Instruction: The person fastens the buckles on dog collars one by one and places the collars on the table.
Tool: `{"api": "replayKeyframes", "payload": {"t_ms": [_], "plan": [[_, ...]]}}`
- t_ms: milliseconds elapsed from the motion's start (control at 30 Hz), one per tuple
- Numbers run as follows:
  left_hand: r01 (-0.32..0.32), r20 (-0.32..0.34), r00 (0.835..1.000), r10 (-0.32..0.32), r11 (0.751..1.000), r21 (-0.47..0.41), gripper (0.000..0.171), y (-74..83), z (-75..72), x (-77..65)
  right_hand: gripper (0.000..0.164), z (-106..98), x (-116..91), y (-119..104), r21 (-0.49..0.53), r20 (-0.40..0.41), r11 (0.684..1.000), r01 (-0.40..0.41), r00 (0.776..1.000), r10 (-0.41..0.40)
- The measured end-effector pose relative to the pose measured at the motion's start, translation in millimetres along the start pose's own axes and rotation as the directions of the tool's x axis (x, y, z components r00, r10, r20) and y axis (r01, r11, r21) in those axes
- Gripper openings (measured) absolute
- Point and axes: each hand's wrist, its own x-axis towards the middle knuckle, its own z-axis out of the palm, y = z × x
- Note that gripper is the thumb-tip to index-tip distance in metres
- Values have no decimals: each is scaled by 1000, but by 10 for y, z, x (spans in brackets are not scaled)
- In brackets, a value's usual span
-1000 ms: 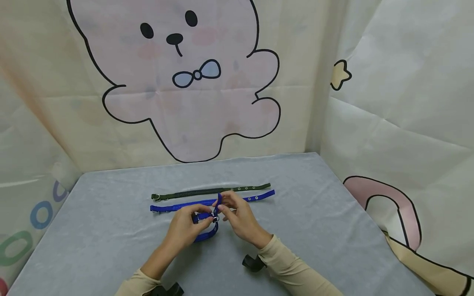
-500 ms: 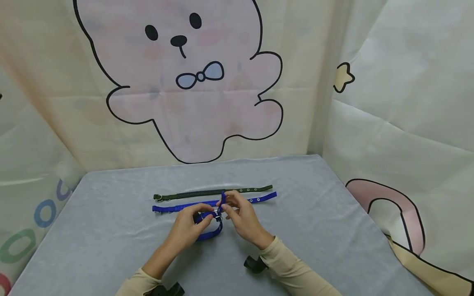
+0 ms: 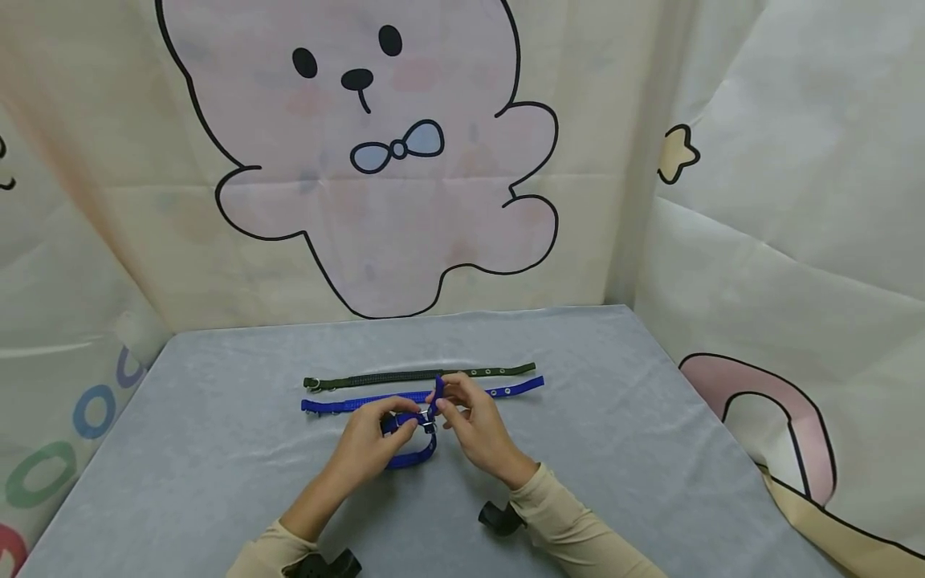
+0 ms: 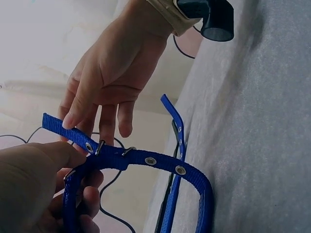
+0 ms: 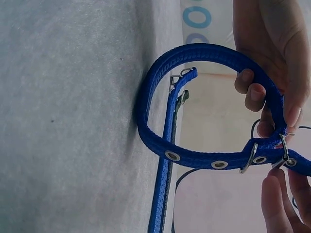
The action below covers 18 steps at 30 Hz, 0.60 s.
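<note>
A blue collar [image 3: 412,459] with metal eyelets is bent into a loop above the table, between both hands. My left hand [image 3: 364,440] pinches it beside the metal buckle [image 5: 283,146], thumb on top and fingers inside the loop. My right hand [image 3: 478,425] holds the strap's free end [image 4: 56,124], which points upward past the buckle. In the right wrist view the strap passes through the buckle and a wire ring [image 5: 248,160], with one eyelet right at the buckle. Whether the buckle's prong sits in an eyelet is hard to tell.
Behind the hands, a second blue collar [image 3: 336,405] lies stretched out flat, with a green collar [image 3: 390,376] parallel beyond it. Grey cloth covers the table [image 3: 217,425]. Printed curtains [image 3: 578,241] stand at the back and both sides. Black camera mounts [image 3: 500,518] sit at the wrists.
Both hands keep their grip on the looped collar, and the free end stays raised. The scene has shifted slightly to the right in the head view.
</note>
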Motion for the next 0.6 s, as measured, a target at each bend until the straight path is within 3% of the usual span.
{"api": "replayKeyframes", "payload": {"t_ms": [233,600], "plan": [[-9,2,1000,9,1000,-25,14,-21,-3,-2,23,5,5,10,6,-1,1000,10,1000,-10],[-107,-72,992,106,994,-17,16,-25,-1,10,23,-23,17,-10,15,-30,1000,-6,1000,7]]}}
